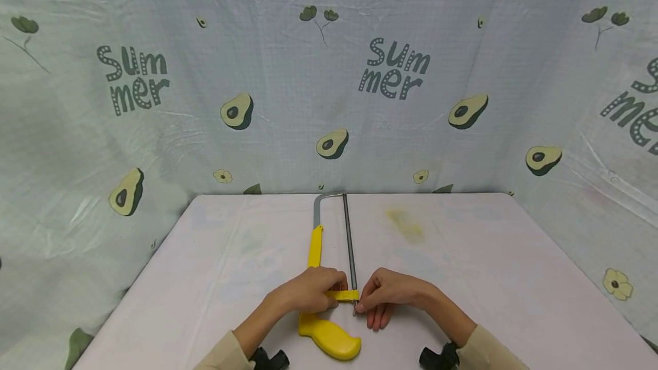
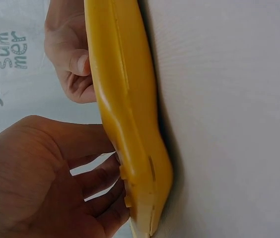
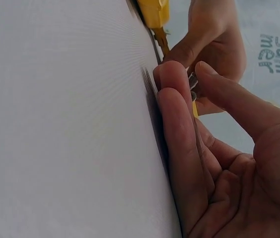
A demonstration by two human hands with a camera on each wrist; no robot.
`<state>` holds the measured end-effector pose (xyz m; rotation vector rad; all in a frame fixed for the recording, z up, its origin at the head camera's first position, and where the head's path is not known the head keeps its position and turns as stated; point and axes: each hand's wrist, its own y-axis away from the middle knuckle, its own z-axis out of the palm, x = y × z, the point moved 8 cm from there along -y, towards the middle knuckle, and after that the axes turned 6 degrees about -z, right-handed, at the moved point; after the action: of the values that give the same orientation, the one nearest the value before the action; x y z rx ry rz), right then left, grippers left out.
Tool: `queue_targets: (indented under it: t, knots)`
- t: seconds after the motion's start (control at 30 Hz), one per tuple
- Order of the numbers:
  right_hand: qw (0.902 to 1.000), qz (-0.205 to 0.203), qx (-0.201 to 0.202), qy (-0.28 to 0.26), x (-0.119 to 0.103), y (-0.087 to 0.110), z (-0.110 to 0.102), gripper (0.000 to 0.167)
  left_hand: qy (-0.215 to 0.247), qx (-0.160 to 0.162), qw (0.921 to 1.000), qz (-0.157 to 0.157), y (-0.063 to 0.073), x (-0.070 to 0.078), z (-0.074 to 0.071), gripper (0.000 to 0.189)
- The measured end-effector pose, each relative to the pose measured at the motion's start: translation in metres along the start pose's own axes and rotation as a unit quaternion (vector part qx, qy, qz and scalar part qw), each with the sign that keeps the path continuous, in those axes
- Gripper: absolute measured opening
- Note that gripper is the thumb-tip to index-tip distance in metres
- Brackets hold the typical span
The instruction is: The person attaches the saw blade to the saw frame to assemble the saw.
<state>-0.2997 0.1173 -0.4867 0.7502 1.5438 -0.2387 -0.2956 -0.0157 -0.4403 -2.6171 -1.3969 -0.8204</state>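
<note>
A hacksaw [image 1: 335, 340] with a yellow handle lies on the table, its grey frame bow toward the far edge. My left hand [image 1: 313, 290] holds the yellow frame just above the handle, fingers around the short yellow arm [image 1: 344, 296]. The dark blade [image 1: 349, 238] runs from that arm to the far end of the bow. At its near end, a small metal tension screw [image 3: 193, 82] sticks out. My right hand [image 1: 394, 290] pinches this screw between thumb and forefinger, with the other fingers close over the table. In the left wrist view, the yellow handle [image 2: 135, 139] partly hides the right hand [image 2: 73, 54].
The white table [image 1: 462, 244] has a yellowish stain to the right of the blade. A pale curtain [image 1: 283, 61] printed with avocados and lettering surrounds the table at the back and sides.
</note>
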Motion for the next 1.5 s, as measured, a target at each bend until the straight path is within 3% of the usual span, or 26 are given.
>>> queue_targets:
  t: [0.47,0.8,1.5]
  knots:
    - [0.9999,0.006,-0.005,-0.013,0.0010,-0.0002,-0.0009,0.019,-0.021,-0.001,0.9998,-0.002,0.0017,0.0014,-0.0014,0.020]
    - [0.9999,0.004,-0.005,-0.015,0.0014,-0.0009,-0.0006,0.018,-0.045,0.003,0.9988,0.022,-0.0001,0.0016,0.0006,0.020]
    - [0.9999,0.007,0.002,-0.009,0.0016,-0.0003,0.0003,0.017,-0.031,-0.001,0.9991,0.027,-0.0008,-0.0001,0.0029,0.022]
